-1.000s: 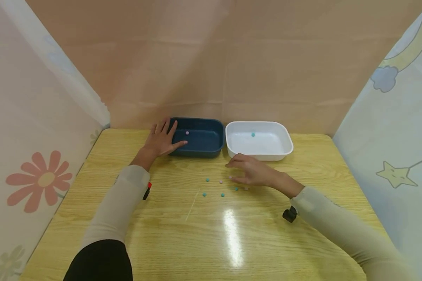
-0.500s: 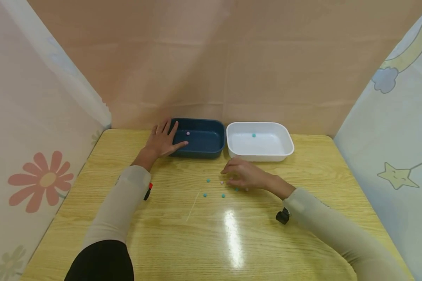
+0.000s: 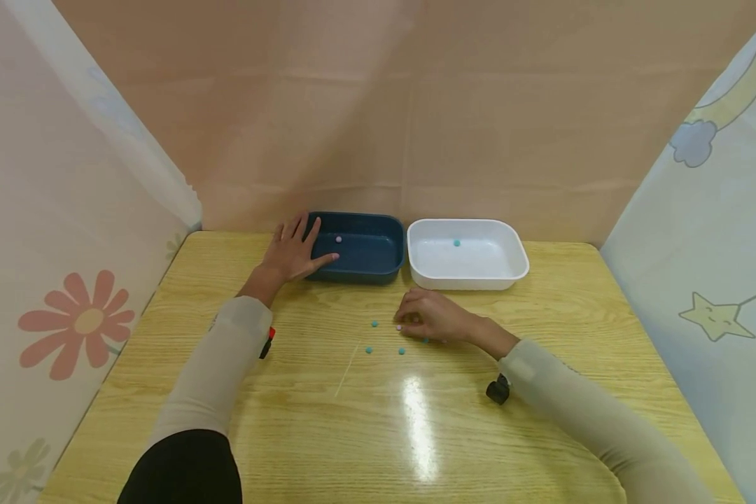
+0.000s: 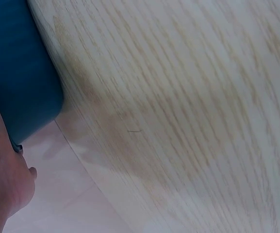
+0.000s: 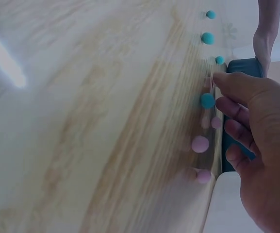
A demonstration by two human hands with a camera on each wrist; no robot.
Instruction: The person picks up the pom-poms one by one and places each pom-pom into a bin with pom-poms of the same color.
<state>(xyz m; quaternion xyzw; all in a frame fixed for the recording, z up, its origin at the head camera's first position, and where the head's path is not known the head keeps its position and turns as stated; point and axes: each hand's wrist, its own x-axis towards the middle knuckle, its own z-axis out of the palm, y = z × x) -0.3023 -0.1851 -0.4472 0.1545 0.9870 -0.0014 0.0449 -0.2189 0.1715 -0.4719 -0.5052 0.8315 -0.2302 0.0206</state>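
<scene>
My left hand [image 3: 290, 255] rests with straight, spread fingers on the left rim of the dark blue tray [image 3: 387, 273], which holds one small pink ball [image 3: 338, 239]. Beside that tray, a white tray [image 3: 468, 283] has a teal ball [image 3: 456, 243] inside. Low over the table, my right hand [image 3: 437, 315] brings thumb and index fingertips to either side of a pink ball [image 3: 399, 327], pinching it. The other fingers curl in, as the right wrist view shows. More pink balls [image 5: 200, 144] lie under this hand, partly hidden from the head view.
Several teal balls lie around the right hand, among them one [image 3: 374, 324] to its left and one [image 3: 402, 351] in front. A beige backdrop [image 3: 353, 140] rises behind the trays, with printed panels [image 3: 718, 231] at both sides of the wooden table [image 3: 327, 434].
My right hand has moved left and a little toward me, and its thumb and index finger have drawn together around the pink ball. The left hand keeps its place on the blue tray.
</scene>
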